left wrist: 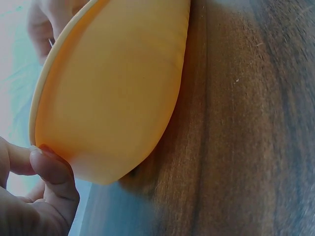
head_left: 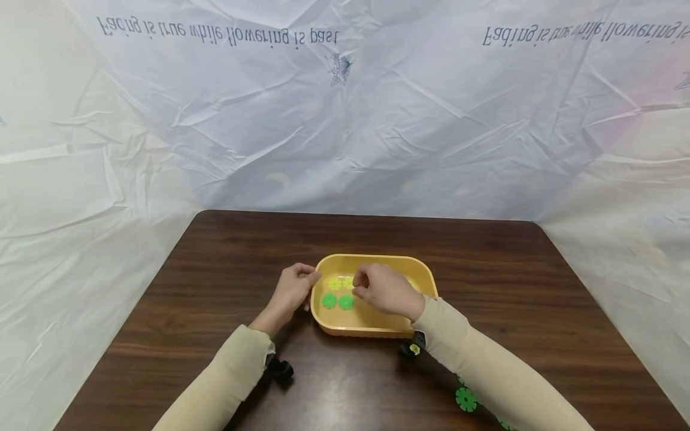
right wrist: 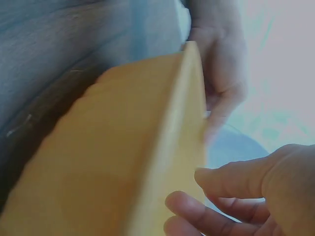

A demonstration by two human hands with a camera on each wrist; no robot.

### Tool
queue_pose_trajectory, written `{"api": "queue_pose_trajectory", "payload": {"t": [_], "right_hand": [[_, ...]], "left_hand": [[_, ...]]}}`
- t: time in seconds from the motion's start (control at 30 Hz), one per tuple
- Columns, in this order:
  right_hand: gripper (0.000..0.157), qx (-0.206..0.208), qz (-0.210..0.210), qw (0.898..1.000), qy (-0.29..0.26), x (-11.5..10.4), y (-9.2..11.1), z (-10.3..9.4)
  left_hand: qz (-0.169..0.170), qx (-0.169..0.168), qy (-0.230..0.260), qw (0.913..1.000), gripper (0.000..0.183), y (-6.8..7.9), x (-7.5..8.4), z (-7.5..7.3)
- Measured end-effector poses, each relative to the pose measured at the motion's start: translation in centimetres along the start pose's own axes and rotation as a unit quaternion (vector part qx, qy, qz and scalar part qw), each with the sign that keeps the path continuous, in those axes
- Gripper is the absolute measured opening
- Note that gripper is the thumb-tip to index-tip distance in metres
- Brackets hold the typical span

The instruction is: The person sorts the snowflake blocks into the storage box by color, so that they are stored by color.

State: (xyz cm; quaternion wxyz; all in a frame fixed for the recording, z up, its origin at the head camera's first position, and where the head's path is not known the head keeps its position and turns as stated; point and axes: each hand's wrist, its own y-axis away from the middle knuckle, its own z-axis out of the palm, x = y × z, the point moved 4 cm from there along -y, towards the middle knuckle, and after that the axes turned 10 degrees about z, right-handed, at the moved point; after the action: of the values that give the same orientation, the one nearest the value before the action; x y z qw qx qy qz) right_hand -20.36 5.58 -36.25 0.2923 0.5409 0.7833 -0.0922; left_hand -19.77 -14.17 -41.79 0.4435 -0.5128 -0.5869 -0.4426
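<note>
One glossy yellow tray (head_left: 372, 321), round-cornered, lower centre, shows two green discs (head_left: 329, 300) and at least two yellow discs (head_left: 335, 284); left hand (head_left: 291, 290) pinches its rim (left wrist: 34, 105), right hand (head_left: 388, 290) hovers, fingers (right wrist: 186, 204) parted.

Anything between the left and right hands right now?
Yes: the head view shows two green discs and two yellow discs in the tray, between left hand and right hand.

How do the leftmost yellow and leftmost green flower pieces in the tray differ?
The yellow piece is close in colour to the tray; the green piece contrasts. The yellow piece lies farther back than the green piece. Both are flower-shaped and inside the tray.
</note>
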Motion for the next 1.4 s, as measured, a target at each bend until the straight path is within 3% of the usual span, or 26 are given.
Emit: {"api": "queue_pose_trajectory", "payload": {"t": [0.33,0.77,1.07,1.23,1.4], "right_hand": [[0.007,0.065,-0.016,0.998,-0.003,1.4,3.7,-4.8],[0.019,0.107,0.031,0.993,-0.022,7.4,7.1,-11.1],[0.023,0.072,0.082,0.994,0.029,11.6,9.2,-12.8],[0.020,0.030,0.112,0.992,0.043,13.2,9.9,-11.9],[0.030,-0.034,0.135,0.987,0.076,14.8,10.9,-10.2]], "left_hand": [[0.001,0.000,0.000,1.0000,0.026,0.0,0.0,0.0],[-0.001,-0.002,-0.002,1.0000,0.027,0.0,0.0,-0.2],[0.004,-0.006,-0.003,1.0000,0.026,-0.1,0.0,0.1],[0.001,-0.004,-0.004,1.0000,0.026,0.0,0.0,0.0],[0.000,-0.003,-0.004,1.0000,0.026,0.0,0.0,0.0]]}}
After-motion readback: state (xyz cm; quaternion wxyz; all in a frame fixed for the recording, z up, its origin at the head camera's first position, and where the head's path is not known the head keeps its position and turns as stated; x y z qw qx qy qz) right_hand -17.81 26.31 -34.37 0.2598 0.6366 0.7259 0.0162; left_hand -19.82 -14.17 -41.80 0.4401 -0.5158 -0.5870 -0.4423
